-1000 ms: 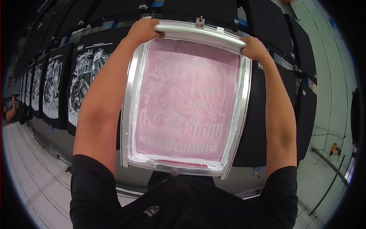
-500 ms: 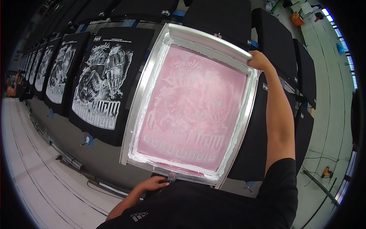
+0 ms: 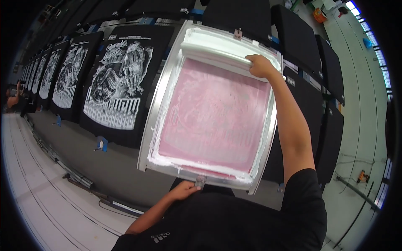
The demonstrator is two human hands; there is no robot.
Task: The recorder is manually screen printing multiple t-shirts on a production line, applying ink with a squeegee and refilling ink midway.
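Observation:
A screen-printing frame (image 3: 153, 116) with a pale metal border lies before me, its pink mesh (image 3: 217, 113) showing a faint design. White ink (image 3: 226, 44) lies in a band at the far end, and smears line the mesh's sides and near edge. My right hand (image 3: 262, 67) is closed around the right part of a long squeegee (image 3: 213, 54), which spans the far part of the mesh. At the frame's near edge, my left hand (image 3: 185, 190) has its fingers closed at a small metal bracket (image 3: 200, 181). The surface beneath the frame is hidden.
To the left, a row of black shirts (image 3: 94, 125) carries white prints. More black shirts (image 3: 299, 37) lie beyond and right of the frame. Blue clamps (image 3: 101, 143) and a metal rail (image 3: 79, 179) run along the near side. Another person (image 3: 14, 97) stands far left.
My right hand has drawn the squeegee from the frame's far edge toward me, and white ink now shows behind it. My left hand stays at the bracket. The view has shifted slightly.

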